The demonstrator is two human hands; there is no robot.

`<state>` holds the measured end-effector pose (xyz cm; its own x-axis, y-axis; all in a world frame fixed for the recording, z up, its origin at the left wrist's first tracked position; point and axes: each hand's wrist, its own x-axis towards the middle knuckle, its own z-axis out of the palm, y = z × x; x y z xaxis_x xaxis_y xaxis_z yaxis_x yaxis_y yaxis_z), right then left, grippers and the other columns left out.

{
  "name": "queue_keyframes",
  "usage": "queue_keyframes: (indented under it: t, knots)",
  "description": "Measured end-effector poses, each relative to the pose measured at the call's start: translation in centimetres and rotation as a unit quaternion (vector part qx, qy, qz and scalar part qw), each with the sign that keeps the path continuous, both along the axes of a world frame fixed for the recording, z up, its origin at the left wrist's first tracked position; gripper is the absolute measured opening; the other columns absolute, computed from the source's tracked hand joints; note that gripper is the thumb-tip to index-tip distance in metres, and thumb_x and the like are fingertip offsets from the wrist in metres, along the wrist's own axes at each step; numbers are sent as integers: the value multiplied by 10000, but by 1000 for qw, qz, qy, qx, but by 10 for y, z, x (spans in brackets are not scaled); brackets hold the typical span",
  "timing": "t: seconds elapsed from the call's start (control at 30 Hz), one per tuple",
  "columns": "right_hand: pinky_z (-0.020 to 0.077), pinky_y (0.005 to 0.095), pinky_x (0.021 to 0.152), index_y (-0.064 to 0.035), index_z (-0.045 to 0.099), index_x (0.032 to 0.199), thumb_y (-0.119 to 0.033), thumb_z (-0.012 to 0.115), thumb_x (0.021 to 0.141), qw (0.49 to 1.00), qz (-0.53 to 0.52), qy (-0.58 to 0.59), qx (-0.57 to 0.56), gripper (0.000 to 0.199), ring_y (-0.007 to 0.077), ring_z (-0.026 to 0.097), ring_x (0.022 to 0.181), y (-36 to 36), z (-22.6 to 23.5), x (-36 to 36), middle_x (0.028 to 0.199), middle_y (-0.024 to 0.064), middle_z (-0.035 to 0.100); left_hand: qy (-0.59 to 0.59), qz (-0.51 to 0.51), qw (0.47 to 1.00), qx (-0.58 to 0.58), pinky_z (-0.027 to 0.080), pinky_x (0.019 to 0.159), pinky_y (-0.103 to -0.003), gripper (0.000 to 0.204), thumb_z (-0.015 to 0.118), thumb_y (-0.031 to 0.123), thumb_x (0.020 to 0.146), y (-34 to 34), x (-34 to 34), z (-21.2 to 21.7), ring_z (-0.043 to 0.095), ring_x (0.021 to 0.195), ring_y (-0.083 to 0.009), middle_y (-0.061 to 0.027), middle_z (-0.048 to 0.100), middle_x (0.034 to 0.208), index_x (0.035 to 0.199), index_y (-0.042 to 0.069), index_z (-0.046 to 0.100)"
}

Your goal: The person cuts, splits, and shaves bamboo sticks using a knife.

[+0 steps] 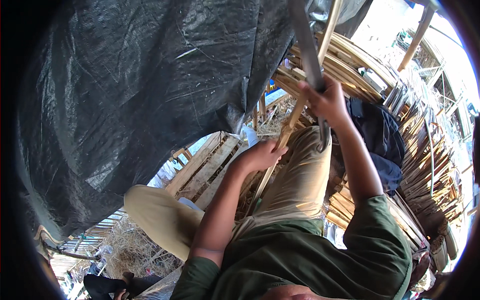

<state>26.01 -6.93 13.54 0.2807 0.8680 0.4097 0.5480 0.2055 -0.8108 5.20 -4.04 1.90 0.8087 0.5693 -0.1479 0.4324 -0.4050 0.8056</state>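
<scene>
My right hand (327, 102) is wrapped round the grip of a machete (306, 42). Its long grey blade points up and away, and a hooked end hangs below my fist. In my closed left hand (261, 156) is a bamboo pole (290, 126), held slantwise over my lap. The pole runs from near my thighs up to the right, passing close by the blade and my right fingers. Whether blade and pole touch, I cannot tell. My bent legs in tan trousers (300, 175) lie beneath both hands.
A large black plastic sheet (150, 90) hangs at the left and ahead. Stacked split bamboo (425, 165) and a dark bag or cloth (377, 135) lie at the right. Wooden slats (202, 167) and straw (132, 245) are below. Another person's dark clothing (102, 286) shows at lower left.
</scene>
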Motion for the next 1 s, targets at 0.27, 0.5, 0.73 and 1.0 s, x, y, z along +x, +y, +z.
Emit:
queue_keyframes:
  t: [0.27, 0.5, 0.73, 1.0]
  knots:
    - [381, 241, 539, 2, 622, 920, -304, 784, 867, 986, 119, 1, 115, 349, 37, 461, 624, 26, 2, -44, 696, -41, 557, -268, 172, 941, 113, 498, 792, -297, 205, 421, 116, 1036, 3, -95, 164, 637, 852, -138, -75, 664, 893, 1040, 20, 603]
    - [335, 227, 437, -23, 577, 998, -317, 773, 878, 969, 239, 32, 54, 373, 21, 450, 498, 13, 32, -77, 606, -70, 463, -563, 202, 799, 63, 480, 990, -446, 505, 319, 374, 1045, 105, -69, 310, 626, 1101, -300, -184, 646, 1133, 1180, -46, 566]
    - [271, 219, 408, -13, 553, 1159, -340, 602, 996, 916, 337, 203, -80, 368, 40, 355, 444, -27, 63, -58, 584, -65, 379, -445, -196, 855, -181, 379, 1113, -509, 805, 226, 581, 1011, 133, 5, 316, 454, 1346, -367, -260, 496, 1402, 1456, -81, 337]
    - [248, 238, 390, 44, 517, 1305, -307, 479, 1048, 947, 235, 221, 6, 437, 54, 323, 411, -82, 85, -23, 545, -30, 376, -454, -168, 860, -159, 409, 634, -286, 539, 424, 557, 999, 92, 60, 299, 507, 746, -129, -15, 543, 874, 1175, 55, 512]
